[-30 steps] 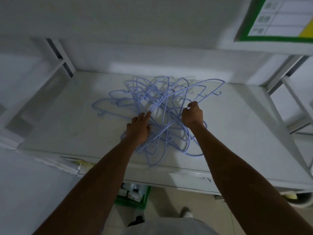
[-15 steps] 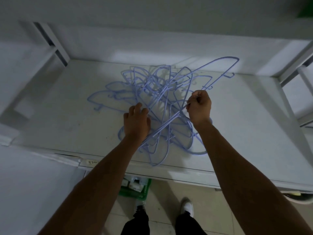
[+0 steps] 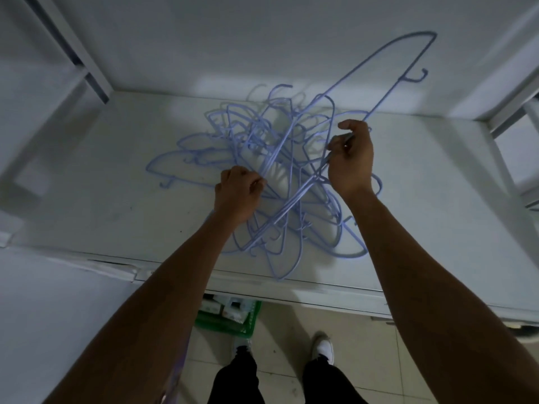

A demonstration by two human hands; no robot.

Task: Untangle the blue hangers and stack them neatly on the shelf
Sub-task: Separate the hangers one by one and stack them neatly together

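A tangled pile of thin blue hangers [image 3: 303,199] lies in the middle of the white shelf [image 3: 116,205]. One blue hanger [image 3: 388,51] is raised out of the pile, slanting up toward the back right with its hook at the far end. My right hand [image 3: 351,158] is closed on the lower part of this raised hanger. My left hand [image 3: 237,193] is a fist gripping wires at the left side of the pile. A flat hanger [image 3: 175,158] pokes out to the left.
The white back wall [image 3: 262,39] rises just behind the pile. Metal shelf posts [image 3: 73,51] stand at the left, and frame bars [image 3: 525,158] at the right. Below the shelf edge sits a green crate [image 3: 227,319] on the tiled floor, next to my feet.
My right hand has lifted the one hanger higher and further to the back right. My left hand has closed from flat on the pile into a fist on the wires.
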